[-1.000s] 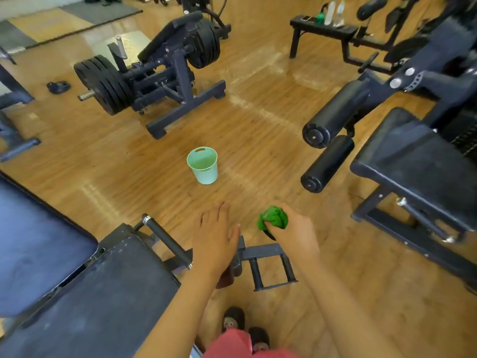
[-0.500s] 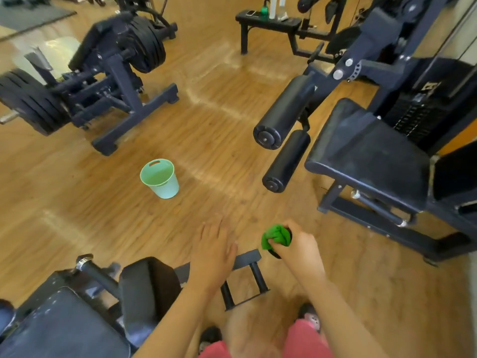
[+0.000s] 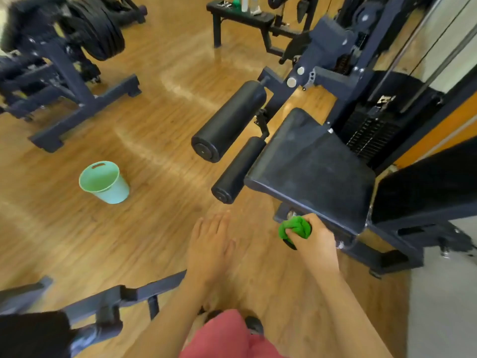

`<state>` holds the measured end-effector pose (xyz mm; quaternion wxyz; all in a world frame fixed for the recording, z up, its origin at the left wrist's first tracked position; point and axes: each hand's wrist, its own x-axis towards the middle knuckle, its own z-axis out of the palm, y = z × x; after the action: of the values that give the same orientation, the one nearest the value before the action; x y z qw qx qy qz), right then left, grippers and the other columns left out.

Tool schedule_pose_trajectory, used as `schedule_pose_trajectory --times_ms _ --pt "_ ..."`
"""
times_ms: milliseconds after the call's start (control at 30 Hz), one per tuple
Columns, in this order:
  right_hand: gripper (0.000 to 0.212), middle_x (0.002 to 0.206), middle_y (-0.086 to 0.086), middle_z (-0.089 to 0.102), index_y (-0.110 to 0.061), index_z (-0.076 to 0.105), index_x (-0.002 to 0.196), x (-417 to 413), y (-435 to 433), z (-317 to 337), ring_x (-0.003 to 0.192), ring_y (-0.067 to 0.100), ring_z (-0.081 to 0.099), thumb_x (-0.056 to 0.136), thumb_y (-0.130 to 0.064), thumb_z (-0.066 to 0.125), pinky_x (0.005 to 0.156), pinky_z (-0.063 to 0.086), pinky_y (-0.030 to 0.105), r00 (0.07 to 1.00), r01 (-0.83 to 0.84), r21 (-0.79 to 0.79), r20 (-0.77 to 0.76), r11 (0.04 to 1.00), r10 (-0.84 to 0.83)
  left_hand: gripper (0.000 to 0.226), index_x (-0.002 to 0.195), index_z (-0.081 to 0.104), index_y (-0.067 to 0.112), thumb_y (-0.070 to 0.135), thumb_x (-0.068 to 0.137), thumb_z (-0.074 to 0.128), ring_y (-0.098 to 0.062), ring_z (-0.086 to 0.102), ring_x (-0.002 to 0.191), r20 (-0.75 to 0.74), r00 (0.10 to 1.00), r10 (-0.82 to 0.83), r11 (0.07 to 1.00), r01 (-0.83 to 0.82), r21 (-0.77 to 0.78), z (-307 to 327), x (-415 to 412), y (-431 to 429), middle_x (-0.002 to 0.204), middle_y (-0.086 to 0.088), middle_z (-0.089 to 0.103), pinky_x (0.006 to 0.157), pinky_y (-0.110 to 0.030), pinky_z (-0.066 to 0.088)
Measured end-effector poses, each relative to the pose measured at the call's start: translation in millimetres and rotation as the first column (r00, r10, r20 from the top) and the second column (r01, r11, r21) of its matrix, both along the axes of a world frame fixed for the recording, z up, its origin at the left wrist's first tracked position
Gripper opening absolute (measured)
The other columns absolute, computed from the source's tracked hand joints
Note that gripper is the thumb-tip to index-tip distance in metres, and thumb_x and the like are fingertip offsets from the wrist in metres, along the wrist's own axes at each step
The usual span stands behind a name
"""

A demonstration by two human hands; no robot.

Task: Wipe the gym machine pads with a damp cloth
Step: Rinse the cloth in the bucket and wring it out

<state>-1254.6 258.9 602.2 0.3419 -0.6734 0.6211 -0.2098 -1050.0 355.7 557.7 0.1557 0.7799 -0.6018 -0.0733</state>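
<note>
Nearer the seat pad (image 3: 309, 161) now, right hand (image 3: 317, 239) clutches green cloth (image 3: 295, 227), left hand (image 3: 210, 246) relaxed

Near centre, left hand (image 3: 210, 246) over the floor (image 3: 116, 241), right hand (image 3: 317, 239) just right of it, with cloth (image 3: 295, 227) gripped just below the near edge of the seat pad (image 3: 309, 166). Left of the seat pad, larger roller pad (image 3: 229, 121) farther, smaller roller pad (image 3: 238, 170) nearer; well left on the floor, bucket (image 3: 104, 183). Far behind, bench (image 3: 242, 18) with bottles (image 3: 245, 2) on it.

Cloth (image 3: 295, 226) nearer seat pad (image 3: 309, 161) (front edge)
</note>
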Motion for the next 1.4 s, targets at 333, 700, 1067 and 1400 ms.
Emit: schedule_pose_trajectory --times_ms 333,700,1067,1400 --pt "0.028 0.078 -0.016 0.058 -0.032 0.049 0.082 113.6 -68.6 -13.1 0.075 -0.002 0.055 0.079 -0.024 0.076 0.059 0.04 0.012 0.922 -0.386 0.076 0.005 0.919 0.387 0.056 0.137 0.048 0.012 0.039 0.09 0.038 -0.023 0.058 0.115 -0.032 0.981 0.193 0.98 -0.191 0.062 -28.0 71.5 -26.0 0.132 -0.005 0.059 0.107 -0.039 0.029" --pt "0.026 0.098 -0.005 0.061 -0.02 0.055 0.103 337.6 -188.2 13.1 0.091 0.014 0.058 0.085 -0.03 0.072 0.069 0.05 0.028 0.796 -0.605 -0.018 0.032 0.796 0.605 0.054 0.131 0.055 0.009 0.039 0.089 0.039 -0.026 0.058 0.116 0.009 0.884 0.467 0.881 -0.464 -0.088 18.1 273.5 -117.1 0.129 -0.006 0.061 0.108 -0.041 0.026" --pt "0.028 0.071 -0.009 0.058 -0.022 0.052 0.077 529.5 -210.1 14.9 0.066 0.005 0.055 0.076 -0.029 0.079 0.051 0.037 0.015 0.676 -0.73 0.078 0.233 0.679 0.699 0.018 0.103 0.067 0.022 0.018 0.085 0.071 0.002 0.062 0.094 -0.546 0.62 0.563 0.674 -0.727 -0.131 63.2 366.1 -138.5 0.098 0.017 0.068 0.086 -0.021 0.048" --pt "0.02 0.084 0.001 0.07 -0.013 0.062 0.092 659.7 -265.6 29.0 0.082 0.015 0.067 0.08 -0.02 0.076 0.075 0.055 0.034 0.52 -0.829 0.188 0.602 0.526 0.606 0.045 0.108 0.062 0.033 0.03 0.069 0.084 0.002 0.055 0.101 -0.565 0.58 0.587 0.621 -0.77 -0.145 90.8 486.4 -217.0 0.108 0.02 0.056 0.085 -0.009 0.042"
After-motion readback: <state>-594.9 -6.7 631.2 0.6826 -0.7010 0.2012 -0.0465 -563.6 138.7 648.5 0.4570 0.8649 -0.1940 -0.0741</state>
